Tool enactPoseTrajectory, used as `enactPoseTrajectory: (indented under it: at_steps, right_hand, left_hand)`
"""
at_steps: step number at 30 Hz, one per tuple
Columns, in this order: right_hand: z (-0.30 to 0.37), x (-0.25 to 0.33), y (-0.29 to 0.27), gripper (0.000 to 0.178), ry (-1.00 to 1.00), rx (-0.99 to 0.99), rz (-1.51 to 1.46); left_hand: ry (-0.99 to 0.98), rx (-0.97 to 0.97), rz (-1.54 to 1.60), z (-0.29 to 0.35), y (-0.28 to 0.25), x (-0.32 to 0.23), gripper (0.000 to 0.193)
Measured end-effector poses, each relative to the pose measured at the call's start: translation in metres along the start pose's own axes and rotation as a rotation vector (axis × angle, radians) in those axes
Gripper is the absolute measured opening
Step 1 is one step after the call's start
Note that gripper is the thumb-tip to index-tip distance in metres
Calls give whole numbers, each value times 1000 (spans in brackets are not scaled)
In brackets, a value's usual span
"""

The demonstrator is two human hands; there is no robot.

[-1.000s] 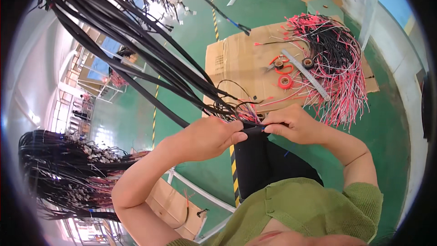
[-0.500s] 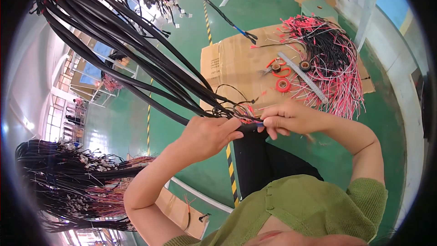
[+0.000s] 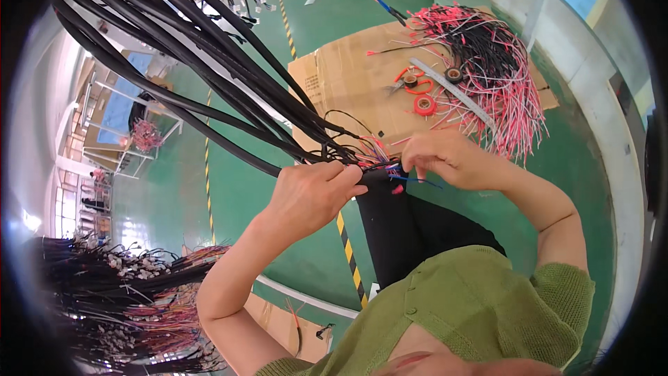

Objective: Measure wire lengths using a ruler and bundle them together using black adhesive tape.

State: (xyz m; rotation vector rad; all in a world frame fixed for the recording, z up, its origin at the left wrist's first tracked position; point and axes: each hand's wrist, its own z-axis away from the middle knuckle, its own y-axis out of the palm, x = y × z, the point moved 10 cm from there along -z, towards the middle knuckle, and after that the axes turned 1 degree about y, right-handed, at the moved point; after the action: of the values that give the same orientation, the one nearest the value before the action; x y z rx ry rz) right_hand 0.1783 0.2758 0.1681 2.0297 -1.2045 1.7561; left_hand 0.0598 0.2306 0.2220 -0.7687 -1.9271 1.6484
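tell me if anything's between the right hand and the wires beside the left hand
Nothing visible stands between them: the right hand has its fingertips right at the wires. The left hand, on the black cable, sits to their left. A thin blue wire juts out below.

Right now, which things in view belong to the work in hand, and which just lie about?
Seemingly in use:
left hand, right hand
thick black sheathed cable, at the left hand
thin blue wire, below the right hand

Seemingly just lying about:
flat grey ruler
round red tape roll
pink, black and white wire heap
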Motion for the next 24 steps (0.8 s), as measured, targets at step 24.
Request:
enactPoseTrajectory:
  at_steps: [24]
  right_hand:
    - [7, 5, -32, 18, 5, -473, 537]
  left_hand:
    - [-116, -77, -85, -46, 9, 14, 21]
